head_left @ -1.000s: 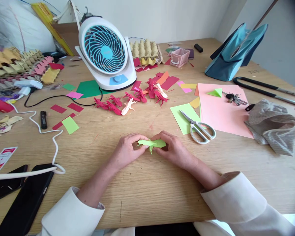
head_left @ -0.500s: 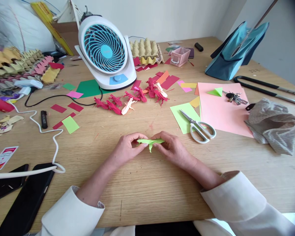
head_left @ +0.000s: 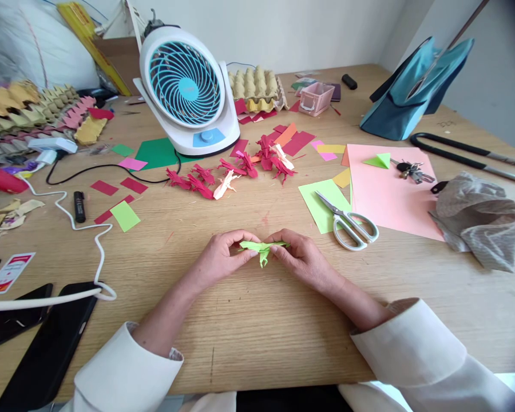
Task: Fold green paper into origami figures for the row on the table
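Note:
Between my two hands, above the wooden table (head_left: 232, 343), is a light-green folded paper figure (head_left: 263, 249) with thin legs hanging from its middle. My left hand (head_left: 223, 254) pinches its left part between thumb and fingers. On the other side my right hand (head_left: 298, 256) grips the right part the same way. Beyond the hands lies a loose row of red folded paper figures (head_left: 201, 184), with a pale cream paper figure (head_left: 225, 185) among them. Scissors (head_left: 347, 222) with white handles rest on a light-green sheet (head_left: 320, 200) to the right.
A white and blue fan (head_left: 189, 88) stands at the back. Pink paper (head_left: 395, 200) bears keys (head_left: 414, 170) and a green folded triangle (head_left: 380, 161). Crumpled grey cloth (head_left: 476, 217) lies far right. At left are a white cable (head_left: 99, 252), a black marker (head_left: 79, 207) and phones (head_left: 54, 343).
The green paper figure has tilted slightly in my fingers, and its legs show a little more. Both hands keep their hold in nearly the same place. The view has shifted slightly.

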Demonstrator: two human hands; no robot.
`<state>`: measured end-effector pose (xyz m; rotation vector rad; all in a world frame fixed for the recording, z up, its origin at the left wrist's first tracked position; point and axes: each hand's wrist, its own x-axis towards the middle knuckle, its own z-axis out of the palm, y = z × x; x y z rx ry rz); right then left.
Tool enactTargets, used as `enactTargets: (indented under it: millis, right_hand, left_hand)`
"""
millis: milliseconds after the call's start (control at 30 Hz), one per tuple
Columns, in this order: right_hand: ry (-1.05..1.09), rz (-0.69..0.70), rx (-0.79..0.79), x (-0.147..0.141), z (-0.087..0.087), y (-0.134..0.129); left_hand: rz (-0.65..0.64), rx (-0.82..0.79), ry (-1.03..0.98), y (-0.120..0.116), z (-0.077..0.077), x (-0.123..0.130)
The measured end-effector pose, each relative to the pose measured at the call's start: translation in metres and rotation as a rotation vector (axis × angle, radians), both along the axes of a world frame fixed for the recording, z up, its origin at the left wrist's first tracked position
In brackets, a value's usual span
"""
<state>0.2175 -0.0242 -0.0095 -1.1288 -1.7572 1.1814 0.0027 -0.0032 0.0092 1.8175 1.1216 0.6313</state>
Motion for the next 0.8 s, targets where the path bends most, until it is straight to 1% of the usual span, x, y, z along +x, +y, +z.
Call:
enactTargets:
  millis: [167, 300, 400, 500, 633, 700, 800]
  right_hand:
    - [0.017, -0.004, -0.016, -0.0001, -0.0007, -0.0001]
    - [0.005, -0.012, 0.005, -0.0002, 0.0003, -0.0002]
    - [-0.018, -0.005, 0.064, 0.0, 0.0014, -0.0004]
    - [-0.038, 0.015, 0.123, 0.0001, 0.0015, -0.0004]
    - [-0.039, 0.022, 0.159, -0.0001, -0.0002, 0.0]
    - [-0.044, 0.024, 0.169, -0.0003, -0.0007, 0.0001]
    - [-0.05, 0.031, 0.164, -0.0006, 0.0003, -0.0001]
  left_hand:
    - [-0.008, 0.016, 0.001, 0.0004, 0.0, -0.001]
    - [0.007, 0.075, 0.02, -0.0002, 0.0004, 0.0002]
    - [0.032, 0.147, 0.047, -0.0022, 0.004, 0.0033]
    - [0.06, 0.252, 0.081, -0.0047, 0.0075, 0.0063]
    - [0.067, 0.377, 0.123, -0.0068, 0.007, 0.0075]
    - [0.075, 0.395, 0.122, -0.007, 0.0059, 0.0077]
    - [0.093, 0.372, 0.105, -0.007, 0.0058, 0.0086]
